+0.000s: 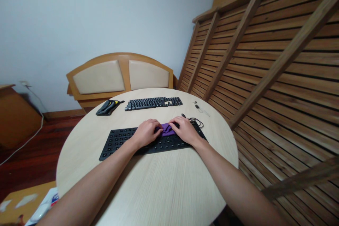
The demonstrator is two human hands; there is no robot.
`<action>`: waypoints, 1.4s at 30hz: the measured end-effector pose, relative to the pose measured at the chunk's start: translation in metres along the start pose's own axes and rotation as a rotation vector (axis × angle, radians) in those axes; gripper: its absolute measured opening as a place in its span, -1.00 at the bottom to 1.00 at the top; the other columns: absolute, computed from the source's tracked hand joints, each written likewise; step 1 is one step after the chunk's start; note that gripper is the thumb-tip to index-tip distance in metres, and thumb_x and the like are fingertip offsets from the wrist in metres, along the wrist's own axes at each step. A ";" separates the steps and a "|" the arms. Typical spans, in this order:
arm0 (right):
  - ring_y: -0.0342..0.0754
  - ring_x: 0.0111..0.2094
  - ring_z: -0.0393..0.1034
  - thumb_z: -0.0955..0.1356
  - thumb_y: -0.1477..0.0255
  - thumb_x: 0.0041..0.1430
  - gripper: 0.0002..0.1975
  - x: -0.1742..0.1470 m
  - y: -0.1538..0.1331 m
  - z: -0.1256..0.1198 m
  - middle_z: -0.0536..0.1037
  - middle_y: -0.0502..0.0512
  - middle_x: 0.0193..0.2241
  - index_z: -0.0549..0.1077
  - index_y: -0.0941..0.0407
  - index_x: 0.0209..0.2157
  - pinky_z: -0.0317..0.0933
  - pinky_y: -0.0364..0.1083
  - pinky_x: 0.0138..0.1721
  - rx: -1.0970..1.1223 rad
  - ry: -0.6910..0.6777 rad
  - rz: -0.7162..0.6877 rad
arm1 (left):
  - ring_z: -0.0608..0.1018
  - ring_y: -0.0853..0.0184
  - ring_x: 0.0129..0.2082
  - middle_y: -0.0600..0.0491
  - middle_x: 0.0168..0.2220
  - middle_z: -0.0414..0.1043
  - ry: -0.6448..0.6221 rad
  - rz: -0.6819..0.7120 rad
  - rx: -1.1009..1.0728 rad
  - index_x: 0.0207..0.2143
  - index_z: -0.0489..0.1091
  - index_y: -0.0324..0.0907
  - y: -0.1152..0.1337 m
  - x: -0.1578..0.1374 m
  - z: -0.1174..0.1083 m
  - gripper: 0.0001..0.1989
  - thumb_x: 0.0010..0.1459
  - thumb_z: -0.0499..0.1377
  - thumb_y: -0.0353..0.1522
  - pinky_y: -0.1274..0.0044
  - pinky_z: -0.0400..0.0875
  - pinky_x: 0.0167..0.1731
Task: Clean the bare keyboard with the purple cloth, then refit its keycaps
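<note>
A black keyboard base point(119, 141) without keycaps lies across the round table, its switches showing in rows. On its upper middle part rests a bunched purple cloth point(167, 130). My left hand point(147, 132) pinches the cloth's left end, and my right hand point(184, 129) pinches its right end. Both hands sit low over the keyboard, fingers curled. A black cable point(197, 122) is coiled behind the keyboard's right end, close to my right hand. Behind the keyboard, loose keycaps point(150, 102) are laid out in keyboard order.
A black and grey pouch point(108, 107) with yellow trim sits at the table's back left. Small metal tools point(201, 108) lie at the back right. A wooden headboard point(124, 74) stands behind the round table point(169, 183); a slatted wooden frame point(265, 60) leans along the right.
</note>
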State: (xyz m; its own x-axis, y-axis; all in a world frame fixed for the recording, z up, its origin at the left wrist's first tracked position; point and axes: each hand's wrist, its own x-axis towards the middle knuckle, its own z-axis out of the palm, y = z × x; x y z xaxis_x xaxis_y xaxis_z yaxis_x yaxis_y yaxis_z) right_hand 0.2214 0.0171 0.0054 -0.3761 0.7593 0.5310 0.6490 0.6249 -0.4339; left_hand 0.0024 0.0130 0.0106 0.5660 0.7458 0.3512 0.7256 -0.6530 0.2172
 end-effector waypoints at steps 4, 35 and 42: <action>0.00 -0.14 0.45 0.34 0.45 0.30 -0.89 0.000 0.002 -0.001 0.61 0.09 -0.24 0.54 0.09 -0.25 0.24 0.00 -0.05 0.032 -0.029 -0.024 | 0.51 0.20 -0.23 -0.03 -0.26 0.53 -0.002 0.018 0.024 -0.27 0.47 -0.18 -0.001 0.000 0.001 -0.85 0.28 0.10 -0.39 0.44 0.35 -0.18; 0.06 -0.06 0.37 0.38 0.34 0.25 -0.85 -0.007 0.004 -0.011 0.54 0.13 -0.14 0.56 0.07 -0.36 0.18 0.09 0.03 -0.052 -0.165 -0.085 | 0.53 0.18 -0.10 -0.10 -0.08 0.51 -0.052 0.112 0.000 -0.21 0.48 -0.20 -0.005 -0.001 -0.005 -0.73 0.36 0.01 -0.30 0.36 0.36 -0.04; 0.10 0.01 0.34 0.46 0.40 0.11 -0.66 -0.009 0.008 -0.004 0.53 0.15 -0.10 0.45 0.06 -0.06 0.18 0.12 0.05 0.024 -0.154 0.003 | 0.54 0.18 -0.24 -0.02 -0.24 0.52 0.022 -0.037 -0.056 -0.18 0.37 -0.17 -0.005 0.000 0.004 -0.84 0.17 0.22 -0.37 0.39 0.37 -0.18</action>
State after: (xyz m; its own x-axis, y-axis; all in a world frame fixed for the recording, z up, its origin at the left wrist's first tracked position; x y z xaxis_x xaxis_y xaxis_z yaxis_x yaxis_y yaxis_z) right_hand 0.2322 0.0147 0.0000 -0.4724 0.7787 0.4128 0.6352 0.6255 -0.4531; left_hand 0.0002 0.0171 0.0055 0.5298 0.7672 0.3615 0.7225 -0.6315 0.2813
